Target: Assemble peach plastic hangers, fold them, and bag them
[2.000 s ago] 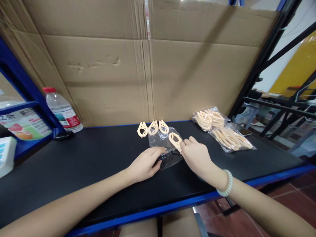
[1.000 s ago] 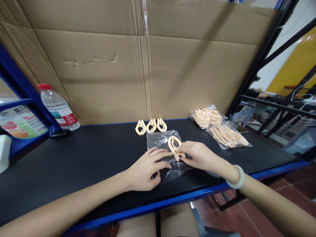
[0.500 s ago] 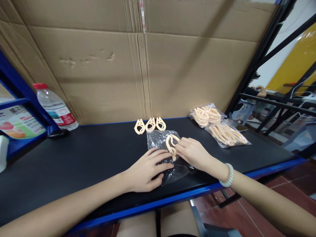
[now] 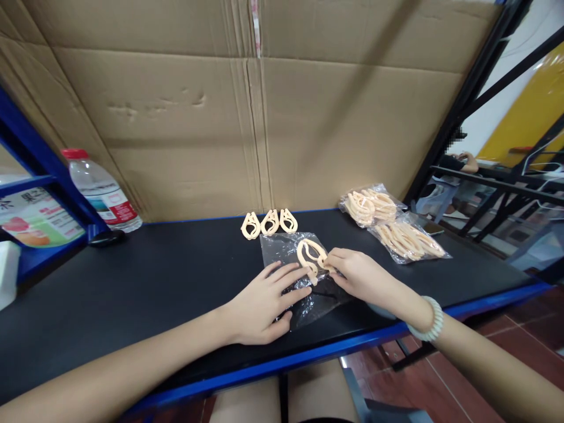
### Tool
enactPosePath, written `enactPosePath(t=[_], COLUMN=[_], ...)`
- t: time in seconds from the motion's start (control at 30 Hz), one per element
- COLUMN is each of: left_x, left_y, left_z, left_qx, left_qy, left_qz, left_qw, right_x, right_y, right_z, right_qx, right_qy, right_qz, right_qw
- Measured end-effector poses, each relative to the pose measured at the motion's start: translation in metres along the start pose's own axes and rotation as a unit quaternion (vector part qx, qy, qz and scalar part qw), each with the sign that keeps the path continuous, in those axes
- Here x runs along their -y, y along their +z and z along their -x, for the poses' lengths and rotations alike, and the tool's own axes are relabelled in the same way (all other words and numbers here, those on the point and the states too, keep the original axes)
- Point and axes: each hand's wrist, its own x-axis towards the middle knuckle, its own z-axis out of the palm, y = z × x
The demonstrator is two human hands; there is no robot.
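We see a cardboard wall (image 4: 308, 117) behind the black surface (image 4: 132, 282). Our left hand (image 4: 264, 305) lies flat and spread, pressing a clear plastic bag (image 4: 282, 249) onto the surface. Our right hand (image 4: 361, 276) pinches a peach plastic clip (image 4: 308, 255) at its near end, over the bag. Two filled bags of clips (image 4: 392, 226) lie to the right, a water bottle (image 4: 103, 194) stands far left, and three loose clips (image 4: 269, 223) sit in a row just behind the bag.
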Motion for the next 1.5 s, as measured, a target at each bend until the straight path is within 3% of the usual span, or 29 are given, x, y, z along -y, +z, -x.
enactPosePath(t=[0.43, 0.67, 1.0, 1.37, 1.5], left_x=[0.0, 0.001, 0.001, 0.001, 0.001], left_y=[-0.001, 0.001, 0.005, 0.005, 0.007], left_z=[0.0, 0.002, 0.003, 0.004, 0.005], left_qx=[0.016, -0.004, 0.01, 0.024, 0.034], left_qy=[0.011, 0.004, -0.023, -0.033, -0.039], left_qz=[0.019, 0.033, 0.049, 0.065, 0.059], left_qw=[1.0, 0.999, 0.999, 0.997, 0.997], right_x=[0.009, 0.017, 0.024, 0.02, 0.003], right_y=[0.006, 0.006, 0.01, 0.014, -0.002], right_z=[-0.005, -0.01, -0.019, -0.025, -0.025], right_qx=[-0.027, -0.041, -0.05, -0.006, 0.039], right_qy=[0.018, 0.013, 0.015, 0.037, 0.002], right_qz=[0.126, 0.095, 0.074, -0.005, -0.114], right_qw=[0.991, 0.995, 0.996, 0.999, 0.993])
